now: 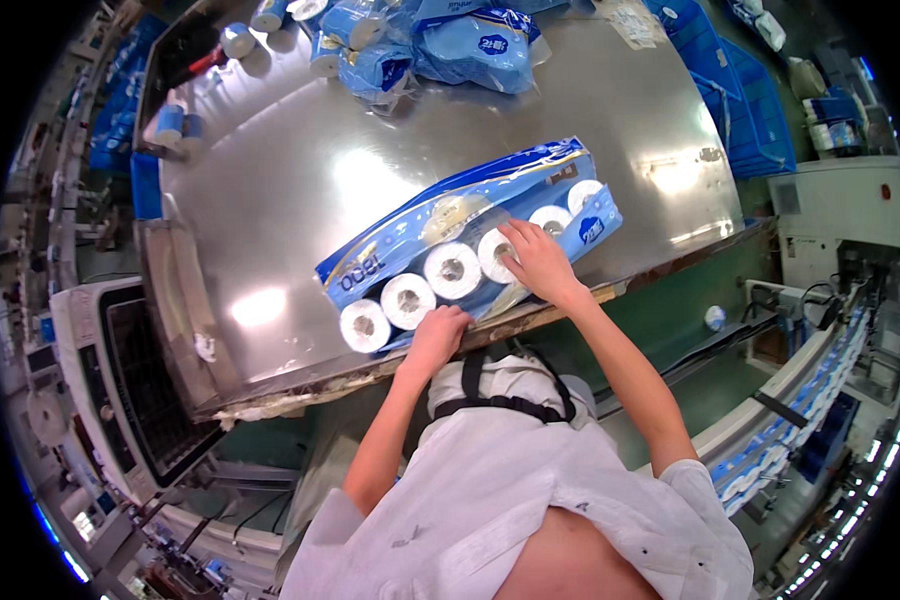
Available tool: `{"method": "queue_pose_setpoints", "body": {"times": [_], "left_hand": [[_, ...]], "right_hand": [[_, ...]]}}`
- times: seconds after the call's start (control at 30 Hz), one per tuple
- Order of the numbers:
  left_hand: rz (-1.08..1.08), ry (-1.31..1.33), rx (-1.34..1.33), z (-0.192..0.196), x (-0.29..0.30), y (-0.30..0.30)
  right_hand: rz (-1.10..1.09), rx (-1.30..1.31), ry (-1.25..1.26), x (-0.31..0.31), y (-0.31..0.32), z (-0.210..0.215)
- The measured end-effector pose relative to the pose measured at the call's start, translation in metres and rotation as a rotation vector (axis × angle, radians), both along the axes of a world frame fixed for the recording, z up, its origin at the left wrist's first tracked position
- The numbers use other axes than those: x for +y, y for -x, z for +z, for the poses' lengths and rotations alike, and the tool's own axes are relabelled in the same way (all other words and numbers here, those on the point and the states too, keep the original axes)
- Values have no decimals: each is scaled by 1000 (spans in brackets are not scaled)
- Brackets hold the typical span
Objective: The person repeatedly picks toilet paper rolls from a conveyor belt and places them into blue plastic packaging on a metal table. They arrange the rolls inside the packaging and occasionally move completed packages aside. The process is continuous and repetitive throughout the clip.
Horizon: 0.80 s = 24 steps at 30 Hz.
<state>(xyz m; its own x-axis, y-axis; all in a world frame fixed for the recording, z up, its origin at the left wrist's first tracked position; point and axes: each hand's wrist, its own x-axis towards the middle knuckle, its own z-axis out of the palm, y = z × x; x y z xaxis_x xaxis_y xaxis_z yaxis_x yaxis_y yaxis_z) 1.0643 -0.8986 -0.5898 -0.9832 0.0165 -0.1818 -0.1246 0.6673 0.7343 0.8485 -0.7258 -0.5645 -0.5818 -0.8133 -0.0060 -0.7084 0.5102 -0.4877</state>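
A blue and clear plastic bag (450, 190) lies slantwise on the metal table, with its long side open toward me. Several white toilet paper rolls sit in a row in it, their round ends facing up, including an end roll (364, 326) at the left and a middle roll (452, 270). My right hand (542, 262) rests on another toilet paper roll (490, 255), its fingers bent over the end. At the bag's near edge my left hand (438, 338) is closed, fingers curled on the plastic film; its fingertips are partly hidden.
Blue-wrapped packs (475, 50) are heaped at the table's far side. Loose rolls, one being a blue-wrapped roll (170, 124), stand at the far left. Blue crates (760, 110) are beyond the right edge. The metal table (290, 220) has a worn near edge against my body.
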Motion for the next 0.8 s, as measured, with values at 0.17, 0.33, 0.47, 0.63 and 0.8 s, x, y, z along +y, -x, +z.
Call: {"method": "queue_pose_setpoints", "body": {"times": [0.17, 0.33, 0.47, 0.63, 0.8], "left_hand": [[-124, -289, -90, 22, -14, 51], [88, 26, 173, -22, 11, 106], [4, 255, 100, -15, 20, 125], [29, 306, 36, -18, 34, 140], [100, 312, 35, -22, 38, 142]], "right_hand": [[220, 42, -306, 31, 73, -13], [269, 220, -634, 50, 97, -1], [142, 386, -639, 61, 124, -14], [173, 310, -632, 62, 143, -9], [210, 205, -883, 89, 105, -5]]}}
